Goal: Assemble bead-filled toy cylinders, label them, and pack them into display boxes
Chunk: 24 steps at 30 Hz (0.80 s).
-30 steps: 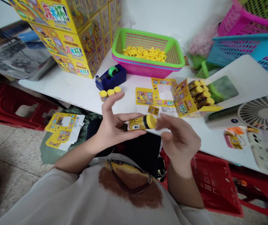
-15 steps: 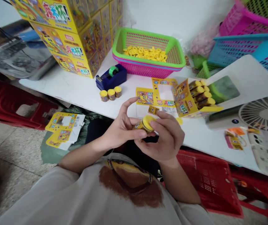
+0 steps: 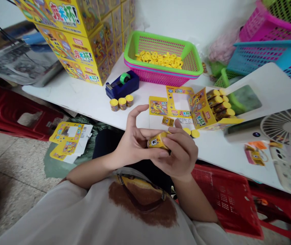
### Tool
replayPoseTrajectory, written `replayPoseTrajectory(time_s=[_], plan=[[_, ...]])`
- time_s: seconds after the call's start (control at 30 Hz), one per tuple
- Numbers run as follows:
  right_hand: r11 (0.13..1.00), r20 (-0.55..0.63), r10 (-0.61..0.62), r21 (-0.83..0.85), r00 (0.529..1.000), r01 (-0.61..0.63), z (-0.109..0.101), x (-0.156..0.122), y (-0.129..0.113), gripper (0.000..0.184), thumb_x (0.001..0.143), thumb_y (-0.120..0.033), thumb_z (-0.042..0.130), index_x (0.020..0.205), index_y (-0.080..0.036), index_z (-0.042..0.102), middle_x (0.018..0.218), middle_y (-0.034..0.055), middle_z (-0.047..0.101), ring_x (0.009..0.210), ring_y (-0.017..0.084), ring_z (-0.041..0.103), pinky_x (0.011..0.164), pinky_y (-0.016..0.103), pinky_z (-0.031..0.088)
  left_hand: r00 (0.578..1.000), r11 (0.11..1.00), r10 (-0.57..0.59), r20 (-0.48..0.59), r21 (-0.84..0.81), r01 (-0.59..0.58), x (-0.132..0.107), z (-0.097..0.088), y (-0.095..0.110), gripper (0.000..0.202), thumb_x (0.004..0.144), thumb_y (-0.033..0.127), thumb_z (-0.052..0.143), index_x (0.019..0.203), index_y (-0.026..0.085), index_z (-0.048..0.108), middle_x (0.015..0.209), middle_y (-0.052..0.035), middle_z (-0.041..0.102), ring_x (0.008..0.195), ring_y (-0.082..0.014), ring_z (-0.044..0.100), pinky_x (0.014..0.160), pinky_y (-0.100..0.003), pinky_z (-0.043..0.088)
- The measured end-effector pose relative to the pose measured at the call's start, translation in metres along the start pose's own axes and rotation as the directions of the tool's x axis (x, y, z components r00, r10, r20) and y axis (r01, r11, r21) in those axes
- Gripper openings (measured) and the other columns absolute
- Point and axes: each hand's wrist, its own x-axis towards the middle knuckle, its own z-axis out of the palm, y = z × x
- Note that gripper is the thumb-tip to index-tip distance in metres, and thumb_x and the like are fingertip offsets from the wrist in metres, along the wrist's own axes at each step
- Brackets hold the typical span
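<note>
Between my two hands, above my lap at the table's front edge, is a small yellow printed cup (image 3: 158, 141), tilted on its side. My left hand (image 3: 132, 143) grips its left end with thumb and lower fingers, the index finger raised away. My right hand (image 3: 178, 153) curls round the other end, its fingers covering much of the cup. Just beyond lie a small printed label (image 3: 168, 121) and yellow round lids (image 3: 194, 133). An opened display box (image 3: 204, 112) holding several yellow-capped cups (image 3: 218, 100) stands to the right.
Three small cups (image 3: 122, 103) stand before a blue tape dispenser (image 3: 122, 85). Behind is a green basket (image 3: 196, 58) of yellow rings. Stacked yellow boxes (image 3: 81, 58) rise at left. A flat printed carton (image 3: 171, 98) lies mid-table; a fan (image 3: 285, 126) is at right.
The cup has turned in my hands, so its printed side shows more and its yellow end less. My right fingers have closed further over it. The view has shifted slightly.
</note>
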Motion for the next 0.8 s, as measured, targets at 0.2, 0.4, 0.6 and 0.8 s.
replayPoseTrajectory(time_s=[0.2, 0.4, 0.6, 0.8], plan=[[0.991, 0.085, 0.031, 0.129, 0.996, -0.042, -0.008, 0.015, -0.008, 0.041, 0.087, -0.036, 0.082, 0.123, -0.031, 0.062, 0.106, 0.0054, 0.068, 0.104, 0.027, 0.076, 0.092, 0.052, 0.071, 0.968, 0.982, -0.079, 0.237, -0.147, 0.116, 0.001, -0.011, -0.004, 0.123, 0.082, 0.057, 0.087, 0.164, 0.037, -0.003, 0.079, 0.0056, 0.077, 0.068, -0.0197, 0.079, 0.056, -0.023, 0.055], [0.99, 0.241, -0.012, 0.136, 0.971, -0.022, -0.024, 0.013, -0.018, 0.059, 0.094, -0.024, 0.078, 0.148, -0.022, 0.055, 0.12, 0.0091, 0.072, 0.117, 0.02, 0.075, 0.104, 0.032, 0.066, 0.931, 0.915, -0.124, 0.343, -0.324, 0.241, -0.001, -0.013, -0.007, 0.127, 0.079, 0.055, 0.09, 0.168, 0.033, 0.002, 0.081, 0.0033, 0.075, 0.071, -0.0194, 0.078, 0.062, -0.024, 0.056], [0.991, 0.276, -0.082, 0.125, 0.958, 0.048, -0.03, 0.011, -0.02, 0.051, 0.107, -0.027, 0.058, 0.156, -0.016, 0.051, 0.114, 0.0087, 0.077, 0.117, 0.018, 0.074, 0.102, 0.028, 0.065, 0.823, 0.872, -0.114, 0.557, -0.341, 0.352, 0.001, -0.022, -0.013, 0.121, 0.087, 0.074, 0.072, 0.168, 0.026, -0.005, 0.085, -0.0008, 0.076, 0.075, -0.0217, 0.079, 0.07, -0.027, 0.059], [0.995, 0.213, -0.086, -0.023, 0.973, 0.093, -0.014, 0.016, -0.015, 0.053, 0.091, -0.012, 0.076, 0.142, -0.015, 0.06, 0.114, 0.009, 0.078, 0.109, 0.021, 0.075, 0.098, 0.031, 0.065, 0.897, 0.963, -0.168, 0.409, -0.127, 0.238, -0.001, -0.029, 0.013, 0.068, 0.095, 0.057, 0.072, 0.149, 0.032, 0.041, 0.102, -0.0009, 0.07, 0.093, -0.0151, 0.073, 0.08, -0.023, 0.055]])
